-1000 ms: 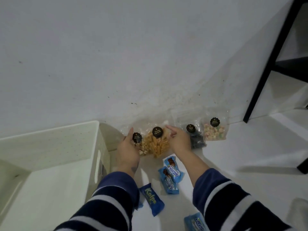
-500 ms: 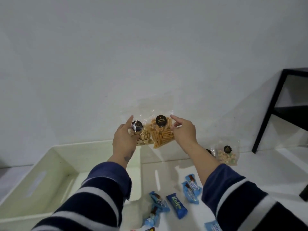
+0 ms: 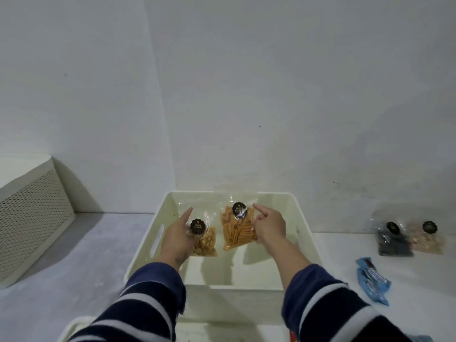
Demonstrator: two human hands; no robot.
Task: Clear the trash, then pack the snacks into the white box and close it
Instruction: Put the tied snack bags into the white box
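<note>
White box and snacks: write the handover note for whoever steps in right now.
Left hand holds the nut bag over the open white box. Right hand holds the stick-snack bag over it too.
Done: no snack visibly in the box so far.
Left: drop both bags in. Then pack the dark bag and pale bag by the wall to the right, plus the blue wrapped bars, and close the box.

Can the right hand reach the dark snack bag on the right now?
Probably not yet: the right hand holds the stick bag over the box. The path to the dark bag looks free once it lets go.
</note>
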